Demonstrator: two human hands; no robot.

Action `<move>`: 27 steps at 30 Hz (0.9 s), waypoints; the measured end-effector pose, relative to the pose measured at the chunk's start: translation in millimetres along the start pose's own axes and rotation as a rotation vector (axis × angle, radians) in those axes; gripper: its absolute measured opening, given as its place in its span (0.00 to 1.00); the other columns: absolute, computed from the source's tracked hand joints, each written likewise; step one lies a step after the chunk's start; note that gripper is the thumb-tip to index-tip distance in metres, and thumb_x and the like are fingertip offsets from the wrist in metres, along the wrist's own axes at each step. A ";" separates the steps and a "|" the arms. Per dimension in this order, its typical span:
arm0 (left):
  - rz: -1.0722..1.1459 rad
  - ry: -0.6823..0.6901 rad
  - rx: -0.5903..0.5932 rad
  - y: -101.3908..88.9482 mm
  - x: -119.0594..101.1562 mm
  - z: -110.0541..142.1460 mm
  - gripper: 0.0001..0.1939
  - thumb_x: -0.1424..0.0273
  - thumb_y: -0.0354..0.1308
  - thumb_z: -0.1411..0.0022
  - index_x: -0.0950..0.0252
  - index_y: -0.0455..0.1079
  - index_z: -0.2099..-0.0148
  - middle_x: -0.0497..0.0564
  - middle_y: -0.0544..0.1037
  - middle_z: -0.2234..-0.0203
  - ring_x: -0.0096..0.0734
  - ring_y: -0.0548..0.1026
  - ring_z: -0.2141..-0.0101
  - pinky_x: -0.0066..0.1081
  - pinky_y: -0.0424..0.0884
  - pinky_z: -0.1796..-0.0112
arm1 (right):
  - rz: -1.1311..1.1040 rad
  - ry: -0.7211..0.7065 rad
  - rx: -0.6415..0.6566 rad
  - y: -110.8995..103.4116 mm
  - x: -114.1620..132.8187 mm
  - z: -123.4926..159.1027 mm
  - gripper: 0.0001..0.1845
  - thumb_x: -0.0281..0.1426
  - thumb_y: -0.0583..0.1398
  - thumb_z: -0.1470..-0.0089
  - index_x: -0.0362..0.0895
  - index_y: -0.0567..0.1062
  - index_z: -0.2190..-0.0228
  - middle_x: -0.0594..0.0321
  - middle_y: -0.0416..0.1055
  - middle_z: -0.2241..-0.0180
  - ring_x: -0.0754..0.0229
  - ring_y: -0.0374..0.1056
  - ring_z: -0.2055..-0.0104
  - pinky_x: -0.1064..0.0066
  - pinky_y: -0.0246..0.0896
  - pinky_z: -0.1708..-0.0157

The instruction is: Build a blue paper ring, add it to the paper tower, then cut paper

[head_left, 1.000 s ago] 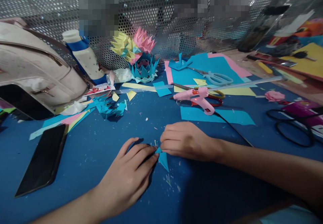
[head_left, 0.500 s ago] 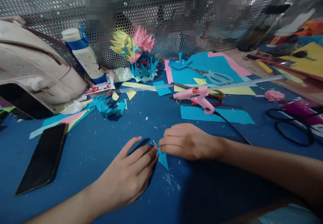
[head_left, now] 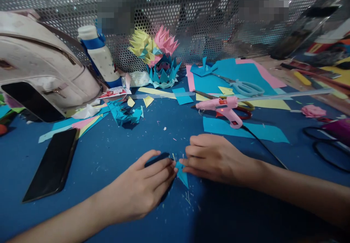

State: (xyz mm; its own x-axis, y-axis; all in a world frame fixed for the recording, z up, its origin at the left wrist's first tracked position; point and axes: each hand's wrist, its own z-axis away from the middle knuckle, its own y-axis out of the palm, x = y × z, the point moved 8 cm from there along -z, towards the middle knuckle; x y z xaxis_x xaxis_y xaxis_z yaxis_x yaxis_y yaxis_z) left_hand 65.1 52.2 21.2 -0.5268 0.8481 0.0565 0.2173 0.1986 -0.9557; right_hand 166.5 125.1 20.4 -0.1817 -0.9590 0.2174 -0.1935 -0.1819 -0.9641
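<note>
A small folded blue paper [head_left: 182, 176], pointed toward me, lies on the blue table between my hands. My left hand [head_left: 150, 182] presses its fingertips on the paper's upper left edge, the thumb held apart. From the other side, my right hand [head_left: 212, 159] has its fingers curled, the tips closed at the paper's top right. Just beyond, a pink glue gun [head_left: 222, 106] rests over a blue paper strip [head_left: 259, 130]. A crumpled blue folded paper piece [head_left: 124, 113] sits farther left.
Two phones [head_left: 51, 164] and a pale backpack [head_left: 43, 57] stand at left, beside a white bottle [head_left: 101, 58]. Folded paper flowers [head_left: 164, 71] are at the back. Blue-handled scissors [head_left: 248, 87] lie on coloured sheets. The glue gun's black cord [head_left: 264, 146] runs behind my right forearm.
The view has swung a little to the left, so things sit farther right. My right fingers have drawn slightly apart, and more of the small paper's top shows.
</note>
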 end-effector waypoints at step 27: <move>0.054 -0.033 0.008 -1.2 -4.1 -3.5 0.17 0.76 0.45 0.29 0.70 0.67 0.42 0.55 0.74 0.44 0.39 0.70 0.55 0.44 0.56 0.48 | 0.044 -0.246 -0.089 -12.5 0.2 8.3 0.14 0.35 0.51 0.31 0.45 0.74 0.55 0.60 0.73 0.61 0.61 0.65 0.61 0.69 0.56 0.65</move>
State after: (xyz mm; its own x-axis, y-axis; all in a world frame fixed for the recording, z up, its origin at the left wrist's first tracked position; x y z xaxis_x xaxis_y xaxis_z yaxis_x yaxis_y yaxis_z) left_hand 69.9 50.2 23.1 -0.5415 0.8407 -0.0045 0.2394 0.1491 -0.9594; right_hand 176.9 125.4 31.2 0.0456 -0.9915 0.1219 -0.2769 -0.1298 -0.9521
